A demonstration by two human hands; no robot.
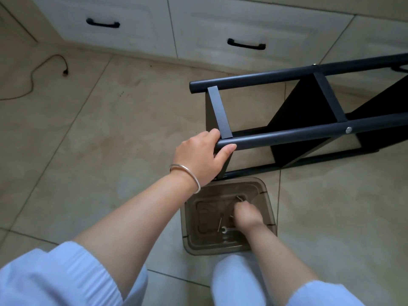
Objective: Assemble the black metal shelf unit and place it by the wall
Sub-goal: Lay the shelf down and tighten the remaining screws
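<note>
The black metal shelf unit (293, 133) lies on its side on the tiled floor at the right, its tube posts running right and away. My left hand (202, 155) grips the near end of the closest tube, thumb over the top. My right hand (246, 214) reaches down into a smoky transparent plastic bin (192, 219) just below the shelf, fingers curled around a small metal piece at its bottom. A small flat wrench (227, 230) and a thin metal rod (220, 223) lie in the bin beside that hand.
White cabinet drawers with black handles (246, 44) run along the back. A thin black cable (50, 67) snakes over the tiles at the far left. My knees in light blue fabric (238, 281) fill the bottom edge.
</note>
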